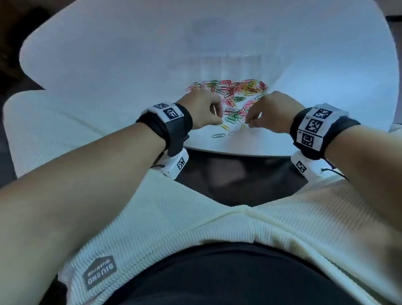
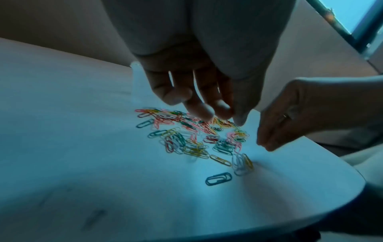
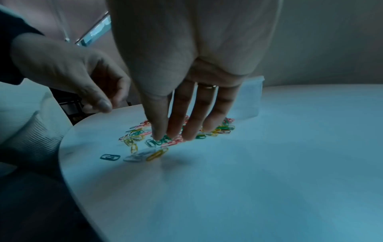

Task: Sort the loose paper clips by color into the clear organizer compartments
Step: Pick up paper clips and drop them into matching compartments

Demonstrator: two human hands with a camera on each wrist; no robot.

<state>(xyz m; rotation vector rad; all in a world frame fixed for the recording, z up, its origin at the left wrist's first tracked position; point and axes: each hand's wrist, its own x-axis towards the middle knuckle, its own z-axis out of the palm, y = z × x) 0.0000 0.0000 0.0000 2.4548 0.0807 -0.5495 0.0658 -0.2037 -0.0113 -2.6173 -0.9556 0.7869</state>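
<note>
Paper clips (image 1: 234, 94) near the table's (image 1: 116, 62) front edge are light and slippery, so pinch single ones; both your hands hover open.

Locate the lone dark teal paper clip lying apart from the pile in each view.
Head: teal paper clip near the table's front edge, below the left hand.
Left wrist: lower centre, nearest the camera.
Right wrist: left of centre, by the table's edge.
Shared landmark: the yellow clip next to it.
</note>
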